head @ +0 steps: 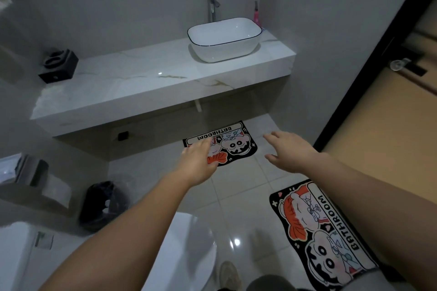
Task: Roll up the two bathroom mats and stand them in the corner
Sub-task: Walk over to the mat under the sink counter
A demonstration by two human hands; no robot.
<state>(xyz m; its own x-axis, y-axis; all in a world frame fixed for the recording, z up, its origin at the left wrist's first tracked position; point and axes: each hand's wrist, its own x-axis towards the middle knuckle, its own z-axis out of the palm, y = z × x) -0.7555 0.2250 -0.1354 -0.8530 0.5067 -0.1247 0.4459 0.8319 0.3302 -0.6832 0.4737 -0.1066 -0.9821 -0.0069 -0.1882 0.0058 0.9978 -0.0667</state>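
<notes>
Two black cartoon mats printed with "BATHROOM" lie flat on the pale tiled floor. The far mat (236, 143) sits partly under the vanity counter. The near mat (324, 231) lies by the doorway at the lower right, and my right forearm covers part of it. My left hand (198, 163) is stretched out above the far mat's left part, fingers apart, holding nothing. My right hand (290, 151) reaches out to the right of that mat, open and empty.
A marble vanity counter (142, 85) with a white basin (224, 38) overhangs the far mat. A black-lined bin (106, 205) stands on the left, a white toilet (184, 255) is below my left arm, and a dark-framed doorway (369, 73) is on the right.
</notes>
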